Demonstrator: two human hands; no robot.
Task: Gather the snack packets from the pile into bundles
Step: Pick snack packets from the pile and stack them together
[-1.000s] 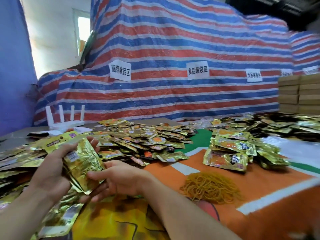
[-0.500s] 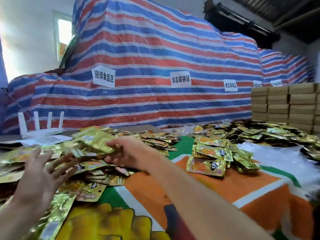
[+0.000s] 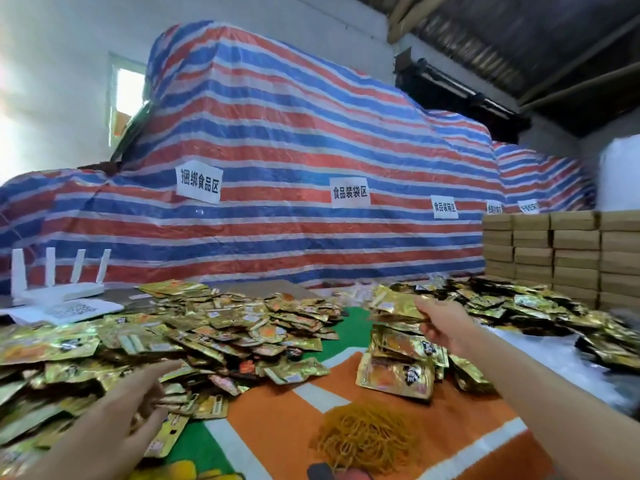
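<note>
A wide pile of gold foil snack packets (image 3: pixel 214 327) covers the left and middle of the table. My right hand (image 3: pixel 441 323) grips a bundle of gold packets (image 3: pixel 398 306) and holds it just above a stack of bundles (image 3: pixel 398 362) on the orange cloth. My left hand (image 3: pixel 138 407) reaches over the near edge of the pile with its fingers loosely bent, holding nothing. A heap of yellow rubber bands (image 3: pixel 367 438) lies in front of the stack.
More gold packets (image 3: pixel 526 306) spread over the right of the table. A white router (image 3: pixel 55 289) stands at the far left. Stacked cardboard boxes (image 3: pixel 561 254) rise at the right. A striped tarpaulin (image 3: pixel 277 168) covers goods behind the table.
My right hand has carried the bundle from the left pile across to the stack on the right. My left hand has let go and dropped toward the pile.
</note>
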